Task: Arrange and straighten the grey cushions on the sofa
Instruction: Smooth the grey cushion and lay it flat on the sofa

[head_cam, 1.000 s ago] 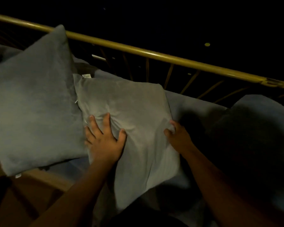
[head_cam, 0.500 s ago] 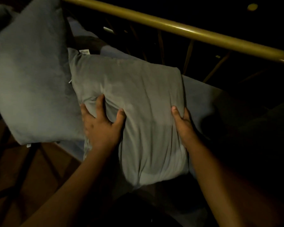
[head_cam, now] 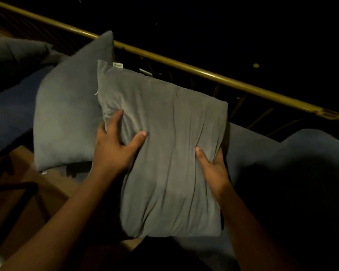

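A wrinkled grey cushion fills the centre of the view, lifted in front of me above the sofa seat. My left hand grips its left side, fingers behind the edge and thumb pressed into the front. Its right edge is clamped in my right hand, thumb on the front. A white label sits at its top left corner. A second grey cushion leans upright to the left, partly hidden behind the held one. A third, darker cushion lies at the far left.
A brass-coloured rail with thin spindles runs diagonally behind the sofa. The blue-grey seat continues right into deep shadow. Brown wooden floor and a dark frame leg show at the lower left. The scene is dim.
Both hands went from pressing on the cushion to gripping its sides, and the cushion has come up off the seat toward me. The view has tilted up and left.
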`<state>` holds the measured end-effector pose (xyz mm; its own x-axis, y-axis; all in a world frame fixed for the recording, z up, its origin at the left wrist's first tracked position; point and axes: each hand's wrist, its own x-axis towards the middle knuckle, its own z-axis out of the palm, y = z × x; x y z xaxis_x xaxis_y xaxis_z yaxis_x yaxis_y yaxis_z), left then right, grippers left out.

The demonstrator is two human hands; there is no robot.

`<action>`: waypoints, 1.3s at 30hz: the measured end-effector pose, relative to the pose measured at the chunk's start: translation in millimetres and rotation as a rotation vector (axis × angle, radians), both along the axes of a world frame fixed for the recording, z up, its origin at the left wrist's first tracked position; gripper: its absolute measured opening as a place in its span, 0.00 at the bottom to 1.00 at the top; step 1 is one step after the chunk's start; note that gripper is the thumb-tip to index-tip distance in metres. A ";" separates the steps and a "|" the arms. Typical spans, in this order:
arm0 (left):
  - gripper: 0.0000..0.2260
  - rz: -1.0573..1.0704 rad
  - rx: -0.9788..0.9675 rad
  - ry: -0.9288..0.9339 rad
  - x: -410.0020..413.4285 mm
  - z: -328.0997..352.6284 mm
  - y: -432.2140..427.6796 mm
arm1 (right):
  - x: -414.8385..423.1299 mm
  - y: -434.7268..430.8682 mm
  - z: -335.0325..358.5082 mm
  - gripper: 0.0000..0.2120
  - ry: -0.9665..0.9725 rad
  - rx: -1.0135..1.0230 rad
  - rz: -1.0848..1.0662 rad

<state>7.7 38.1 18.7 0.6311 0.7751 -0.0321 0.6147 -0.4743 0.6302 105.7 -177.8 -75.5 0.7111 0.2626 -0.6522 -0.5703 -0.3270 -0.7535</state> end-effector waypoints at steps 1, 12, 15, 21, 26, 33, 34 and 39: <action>0.35 0.004 0.007 -0.017 -8.0 11.7 3.8 | -4.5 2.9 15.3 0.56 -0.038 0.013 0.015; 0.36 0.092 0.065 -0.325 -82.6 121.3 103.1 | -32.5 111.2 167.0 0.56 -0.585 -0.019 0.221; 0.35 0.165 0.049 -0.382 -90.0 140.5 165.4 | -32.5 172.7 198.0 0.54 -0.720 -0.075 0.296; 0.36 0.201 -0.008 -0.372 -87.9 148.2 300.5 | -13.2 306.2 226.1 0.52 -0.798 -0.113 0.404; 0.36 0.202 -0.162 -0.099 -56.7 99.5 369.0 | 10.4 385.6 197.2 0.51 -0.809 -0.477 0.520; 0.34 0.005 0.024 0.222 -21.0 59.9 372.0 | 22.8 408.2 153.9 0.43 -0.799 -0.592 0.503; 0.33 -0.034 0.061 0.221 -17.0 61.4 372.7 | 27.7 408.1 155.3 0.43 -0.804 -0.588 0.501; 0.30 -0.161 0.180 0.209 -5.9 76.6 369.3 | 35.9 397.5 167.6 0.41 -0.813 -0.515 0.486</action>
<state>1.8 407.4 95.3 0.7405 0.6705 -0.0458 0.6298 -0.6685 0.3956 141.5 219.7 92.1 0.8746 0.4631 -0.1438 0.3160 -0.7693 -0.5553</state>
